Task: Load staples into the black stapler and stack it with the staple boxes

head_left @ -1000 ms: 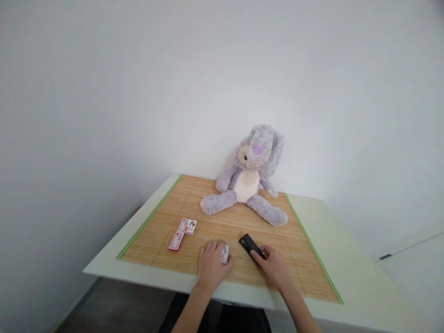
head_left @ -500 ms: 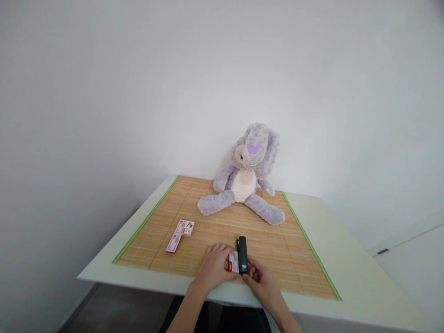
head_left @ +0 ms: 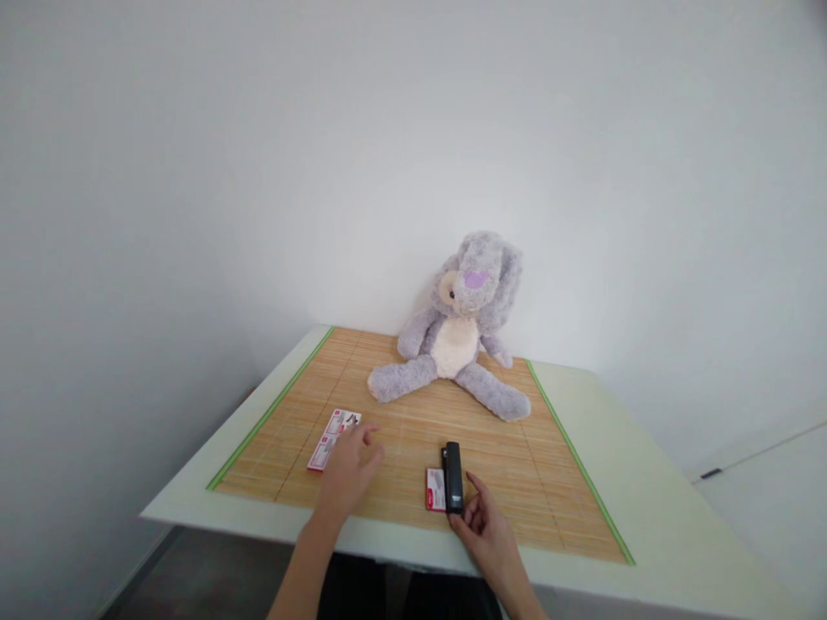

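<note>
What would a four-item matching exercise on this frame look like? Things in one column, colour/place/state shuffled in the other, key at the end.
Things:
1. mat
2. stapler
3. plush
4. right hand

Descriptions:
A. grey and fluffy, seated
B. at the stapler's near end
C. tan with green edges
D. black, right beside a red-and-white box

Pairs: 1-C, 2-D, 3-A, 4-B
</note>
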The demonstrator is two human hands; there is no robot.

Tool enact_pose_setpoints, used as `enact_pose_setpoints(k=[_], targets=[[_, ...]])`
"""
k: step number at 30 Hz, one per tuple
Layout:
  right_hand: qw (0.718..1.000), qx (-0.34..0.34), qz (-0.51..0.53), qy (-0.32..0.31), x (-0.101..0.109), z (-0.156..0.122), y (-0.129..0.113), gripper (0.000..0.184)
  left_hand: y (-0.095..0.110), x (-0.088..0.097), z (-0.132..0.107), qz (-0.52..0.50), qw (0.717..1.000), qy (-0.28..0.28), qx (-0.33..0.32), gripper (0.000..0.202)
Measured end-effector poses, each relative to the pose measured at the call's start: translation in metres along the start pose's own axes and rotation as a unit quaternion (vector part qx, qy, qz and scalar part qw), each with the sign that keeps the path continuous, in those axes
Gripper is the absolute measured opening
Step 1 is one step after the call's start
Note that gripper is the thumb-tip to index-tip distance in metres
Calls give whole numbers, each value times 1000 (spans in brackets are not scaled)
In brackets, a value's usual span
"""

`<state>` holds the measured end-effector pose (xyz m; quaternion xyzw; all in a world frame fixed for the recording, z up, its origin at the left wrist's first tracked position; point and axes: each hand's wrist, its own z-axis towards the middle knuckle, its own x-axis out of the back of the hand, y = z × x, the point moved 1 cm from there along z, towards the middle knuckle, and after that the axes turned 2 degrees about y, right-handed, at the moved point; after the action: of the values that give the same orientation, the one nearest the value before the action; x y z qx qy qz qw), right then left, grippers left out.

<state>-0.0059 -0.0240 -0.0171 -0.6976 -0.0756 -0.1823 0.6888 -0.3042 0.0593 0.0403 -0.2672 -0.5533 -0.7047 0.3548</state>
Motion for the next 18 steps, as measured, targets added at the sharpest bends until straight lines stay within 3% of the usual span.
enact_pose_setpoints(k=[3, 7, 11, 14, 16, 18], targets=[[1000, -3, 6, -5, 1, 0, -1, 85, -43, 24, 17, 49, 995, 49, 70, 48], [1000, 3, 8, -13, 2, 1, 1, 81, -70, 24, 27, 81, 991, 48, 96, 56], [1000, 0, 11, -20, 1, 2, 5, 82, -70, 17, 31, 92, 987, 77, 111, 48], [1000, -3, 11, -22, 0, 1, 7, 83, -63, 23, 31, 104, 977, 125, 140, 49], [1000, -3, 8, -20, 1, 0, 5, 82, -51, 28, 27, 103, 968, 178, 146, 52], [1000, -2, 7, -15, 1, -1, 2, 81, -29, 27, 18, 72, 965, 227, 113, 53]])
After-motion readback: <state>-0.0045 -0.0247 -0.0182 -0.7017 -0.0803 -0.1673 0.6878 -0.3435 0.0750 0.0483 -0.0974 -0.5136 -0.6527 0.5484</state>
